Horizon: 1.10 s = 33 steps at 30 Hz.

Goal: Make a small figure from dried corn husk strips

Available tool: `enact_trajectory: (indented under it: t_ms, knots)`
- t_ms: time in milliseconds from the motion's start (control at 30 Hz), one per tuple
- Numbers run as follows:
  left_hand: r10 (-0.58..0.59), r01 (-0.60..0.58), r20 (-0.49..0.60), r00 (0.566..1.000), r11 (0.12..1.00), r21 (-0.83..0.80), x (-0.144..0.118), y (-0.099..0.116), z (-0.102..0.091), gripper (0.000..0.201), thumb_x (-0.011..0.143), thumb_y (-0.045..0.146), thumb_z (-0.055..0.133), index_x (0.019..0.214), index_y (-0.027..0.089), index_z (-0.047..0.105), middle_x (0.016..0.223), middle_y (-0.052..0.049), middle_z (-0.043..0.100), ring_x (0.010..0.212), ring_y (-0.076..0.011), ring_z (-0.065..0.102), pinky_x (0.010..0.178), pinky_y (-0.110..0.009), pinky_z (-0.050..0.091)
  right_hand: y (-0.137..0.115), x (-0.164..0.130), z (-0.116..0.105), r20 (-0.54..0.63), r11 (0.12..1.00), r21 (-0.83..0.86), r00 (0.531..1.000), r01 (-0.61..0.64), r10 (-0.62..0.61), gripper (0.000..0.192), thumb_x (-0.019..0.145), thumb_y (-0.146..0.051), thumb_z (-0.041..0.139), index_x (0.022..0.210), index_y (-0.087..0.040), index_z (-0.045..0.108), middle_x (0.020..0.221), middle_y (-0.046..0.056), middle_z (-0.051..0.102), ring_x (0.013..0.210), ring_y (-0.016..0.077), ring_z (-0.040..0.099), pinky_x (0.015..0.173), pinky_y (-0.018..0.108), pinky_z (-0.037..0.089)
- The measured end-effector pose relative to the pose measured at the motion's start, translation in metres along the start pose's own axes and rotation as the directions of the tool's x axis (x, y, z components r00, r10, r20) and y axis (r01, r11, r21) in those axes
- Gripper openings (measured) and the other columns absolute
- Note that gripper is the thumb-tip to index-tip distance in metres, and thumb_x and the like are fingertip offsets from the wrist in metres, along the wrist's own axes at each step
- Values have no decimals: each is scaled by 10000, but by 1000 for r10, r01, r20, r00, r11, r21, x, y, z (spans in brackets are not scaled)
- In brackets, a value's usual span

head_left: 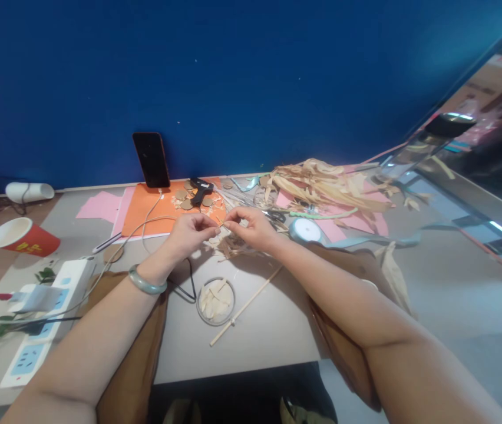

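Observation:
Over the middle of the table, my left hand (pixel 191 234) and my right hand (pixel 253 229) meet fingertip to fingertip. Both pinch a thin straw-coloured strip (pixel 221 224), small and partly hidden by the fingers. Right below them lies a heap of dried husk scraps (pixel 235 246). Nearer to me, a round grey-rimmed dish (pixel 216 322) holds pale petal-like pieces (pixel 216 299). Beside it a thin wooden stick (pixel 246 305) lies at a slant. Behind my hands a black glue gun (pixel 201 191) rests among small wooden discs (pixel 186 204) on orange paper (pixel 138 215).
A phone (pixel 151 160) leans on the blue partition (pixel 251 82). At left are a red paper cup (pixel 34 238) and a white power strip (pixel 63 303) with cables. Dried corn husks (pixel 326 185), scissors (pixel 276 218) and a ribbon spool (pixel 304 230) lie to the right.

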<state>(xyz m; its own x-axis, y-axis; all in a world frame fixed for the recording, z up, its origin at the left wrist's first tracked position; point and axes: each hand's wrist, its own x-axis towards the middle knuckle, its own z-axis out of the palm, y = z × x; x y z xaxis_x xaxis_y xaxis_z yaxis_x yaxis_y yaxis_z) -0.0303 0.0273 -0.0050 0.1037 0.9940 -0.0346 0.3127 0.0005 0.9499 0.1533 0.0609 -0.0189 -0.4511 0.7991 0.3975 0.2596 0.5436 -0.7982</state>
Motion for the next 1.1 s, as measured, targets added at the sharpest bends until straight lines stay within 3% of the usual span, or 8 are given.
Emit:
enact_trajectory:
  t_ms: [133,267,433,667,833,967,1100]
  knots:
    - [-69,71,27,997,994,-82,-1,3,-1,259,671,373,708,745,132,648,577,-4,597,480,-97,499,454,-217,398,-3,1,-1,-31,1000,2,999,-9,9,114,795,-239,598,735,-146,623,686,18,634,635,118,543,639,258,444]
    - [-66,73,62,996,990,-120,1,1,-2,249,706,378,680,730,133,640,595,-8,603,521,-95,515,491,-210,397,-5,0,-1,-76,999,-33,996,36,-38,112,782,-232,612,723,-143,647,679,25,652,628,119,558,646,266,454]
    - [-37,42,58,998,996,-79,2,-4,1,256,706,387,674,735,136,637,602,-8,604,504,-91,492,484,-213,374,-5,-3,3,-48,995,98,998,-36,41,207,745,-313,685,875,-152,686,813,48,711,688,131,607,670,274,492]
    - [-42,44,33,999,997,-66,2,-8,4,254,690,383,676,741,141,620,590,6,580,482,-90,489,467,-212,366,-4,-3,5,-32,994,105,998,-43,47,251,752,-388,685,712,-158,591,677,10,618,624,108,540,614,250,461]
    - [-64,70,61,996,993,-100,2,-3,4,261,677,392,680,708,147,596,563,11,570,455,-86,476,449,-211,357,-2,-3,4,3,996,29,997,80,-80,208,815,-371,622,901,-182,636,772,25,666,679,129,568,677,278,453]
    - [-48,55,71,996,994,-98,1,0,4,240,686,371,667,682,150,573,566,4,580,460,-84,473,452,-209,356,0,-2,3,36,951,-178,967,254,-252,182,875,-321,558,791,-192,655,742,22,695,674,136,575,807,342,383]
    - [-44,49,54,998,994,-98,2,1,4,227,690,355,664,679,154,558,557,13,562,463,-84,472,461,-211,367,1,-4,3,65,885,-336,945,323,-320,182,901,-283,502,818,-187,633,770,31,693,678,141,555,878,381,316]
